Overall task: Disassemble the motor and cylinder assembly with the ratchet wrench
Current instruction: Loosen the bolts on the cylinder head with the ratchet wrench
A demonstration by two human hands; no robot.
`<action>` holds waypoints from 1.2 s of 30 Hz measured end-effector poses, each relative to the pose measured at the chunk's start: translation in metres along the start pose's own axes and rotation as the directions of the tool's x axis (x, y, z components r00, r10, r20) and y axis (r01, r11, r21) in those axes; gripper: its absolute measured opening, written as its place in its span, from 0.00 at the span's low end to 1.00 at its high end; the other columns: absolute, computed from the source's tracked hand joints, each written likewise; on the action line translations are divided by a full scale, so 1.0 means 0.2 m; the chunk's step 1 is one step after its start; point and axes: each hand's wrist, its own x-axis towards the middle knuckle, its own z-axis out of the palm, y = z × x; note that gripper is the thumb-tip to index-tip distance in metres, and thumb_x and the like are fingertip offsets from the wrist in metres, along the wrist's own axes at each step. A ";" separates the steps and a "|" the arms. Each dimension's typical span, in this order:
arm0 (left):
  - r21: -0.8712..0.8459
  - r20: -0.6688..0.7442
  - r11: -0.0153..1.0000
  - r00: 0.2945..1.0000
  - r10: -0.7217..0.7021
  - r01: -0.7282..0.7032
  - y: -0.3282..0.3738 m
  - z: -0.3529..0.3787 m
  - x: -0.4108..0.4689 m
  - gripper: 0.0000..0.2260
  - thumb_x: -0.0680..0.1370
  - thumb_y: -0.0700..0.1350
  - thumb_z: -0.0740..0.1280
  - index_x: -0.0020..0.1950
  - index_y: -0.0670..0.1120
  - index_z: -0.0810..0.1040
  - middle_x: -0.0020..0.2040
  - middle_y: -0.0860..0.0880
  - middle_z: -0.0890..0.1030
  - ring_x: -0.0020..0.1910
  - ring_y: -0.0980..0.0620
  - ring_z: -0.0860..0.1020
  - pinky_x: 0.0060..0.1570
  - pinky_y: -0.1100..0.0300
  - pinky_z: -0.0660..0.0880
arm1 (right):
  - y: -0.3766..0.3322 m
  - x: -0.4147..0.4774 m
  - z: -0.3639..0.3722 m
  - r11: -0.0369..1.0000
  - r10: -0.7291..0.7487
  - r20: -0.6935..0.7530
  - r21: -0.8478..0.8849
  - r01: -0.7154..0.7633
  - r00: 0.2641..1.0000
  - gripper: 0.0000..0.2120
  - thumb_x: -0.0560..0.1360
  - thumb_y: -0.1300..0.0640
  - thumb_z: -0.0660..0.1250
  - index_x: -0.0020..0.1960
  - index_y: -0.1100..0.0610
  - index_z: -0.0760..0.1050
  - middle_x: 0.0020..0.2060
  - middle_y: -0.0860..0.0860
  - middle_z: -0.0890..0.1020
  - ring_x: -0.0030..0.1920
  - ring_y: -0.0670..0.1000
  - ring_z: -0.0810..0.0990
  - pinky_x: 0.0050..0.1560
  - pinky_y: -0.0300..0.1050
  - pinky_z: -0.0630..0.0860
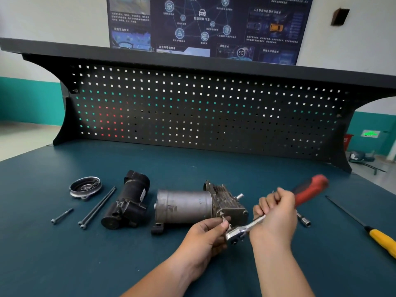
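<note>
Right hand (276, 213) grips the ratchet wrench (252, 226); left hand (205, 234) pinches a bolt (224, 218) on the motor assembly (192, 205).

Left hand (205, 231) pinch (fingertips), right hand (276, 215) fist

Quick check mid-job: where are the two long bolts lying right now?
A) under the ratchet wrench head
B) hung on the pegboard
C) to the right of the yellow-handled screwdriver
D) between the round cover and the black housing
D: the two long bolts lie side by side on the bench top, with the round cover to their left and the black housing to their right.
</note>
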 end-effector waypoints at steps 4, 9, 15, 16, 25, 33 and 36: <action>0.015 0.028 1.000 1.000 0.004 -0.004 0.00 0.00 0.00 0.04 0.78 0.40 0.65 0.49 0.43 0.80 0.29 0.53 0.78 0.24 0.60 0.73 0.30 0.67 0.74 | 0.02 -0.03 0.09 0.956 -0.103 0.246 -0.244 0.165 0.964 0.14 0.75 0.65 0.61 0.33 0.54 0.63 0.19 0.42 0.63 0.19 0.42 0.60 0.20 0.35 0.59; 0.042 0.030 0.999 0.999 0.019 -0.020 0.00 -0.01 0.00 0.05 0.77 0.38 0.66 0.42 0.44 0.78 0.31 0.49 0.77 0.27 0.57 0.73 0.34 0.65 0.74 | 0.07 -0.10 0.14 0.727 -0.143 0.568 -0.496 0.475 0.811 0.09 0.64 0.53 0.65 0.30 0.52 0.66 0.20 0.43 0.66 0.23 0.43 0.63 0.25 0.37 0.61; -0.024 0.121 0.997 0.990 0.076 -0.074 0.05 0.00 -0.03 0.07 0.72 0.36 0.66 0.48 0.40 0.80 0.42 0.40 0.79 0.41 0.46 0.78 0.45 0.52 0.73 | 0.17 -0.22 0.17 0.399 -0.061 0.867 -0.434 0.808 0.495 0.10 0.64 0.48 0.60 0.29 0.47 0.61 0.22 0.43 0.69 0.25 0.46 0.65 0.27 0.37 0.59; -0.038 0.127 0.997 0.989 0.070 -0.066 0.05 0.00 -0.03 0.07 0.75 0.36 0.64 0.48 0.40 0.81 0.42 0.40 0.80 0.40 0.46 0.78 0.44 0.53 0.75 | 0.18 -0.23 0.16 0.380 -0.057 0.878 -0.422 0.824 0.476 0.09 0.64 0.47 0.59 0.29 0.47 0.61 0.22 0.42 0.69 0.26 0.46 0.66 0.27 0.36 0.59; -0.042 0.029 0.999 0.999 -0.025 0.026 0.01 -0.01 0.00 0.06 0.77 0.39 0.65 0.45 0.43 0.82 0.34 0.49 0.80 0.31 0.56 0.70 0.31 0.66 0.67 | 0.03 -0.03 0.04 0.989 -0.048 0.110 -0.134 0.062 0.993 0.14 0.73 0.63 0.61 0.32 0.53 0.62 0.19 0.42 0.62 0.19 0.42 0.59 0.19 0.34 0.56; 0.022 0.055 0.999 0.998 -0.038 0.036 0.01 0.00 -0.02 0.06 0.79 0.41 0.63 0.51 0.46 0.80 0.42 0.50 0.85 0.35 0.60 0.81 0.34 0.69 0.72 | 0.04 0.05 -0.09 0.975 0.201 -0.189 0.128 -0.179 0.961 0.13 0.73 0.56 0.57 0.32 0.52 0.58 0.21 0.44 0.59 0.19 0.44 0.59 0.19 0.34 0.55; 0.028 0.076 0.999 0.996 -0.038 0.036 0.02 0.00 -0.02 0.07 0.79 0.41 0.63 0.53 0.45 0.80 0.40 0.51 0.85 0.33 0.60 0.79 0.35 0.68 0.73 | 0.01 0.01 -0.04 1.000 0.031 -0.111 0.001 -0.031 0.993 0.13 0.73 0.60 0.57 0.33 0.52 0.58 0.20 0.43 0.60 0.20 0.44 0.58 0.20 0.35 0.56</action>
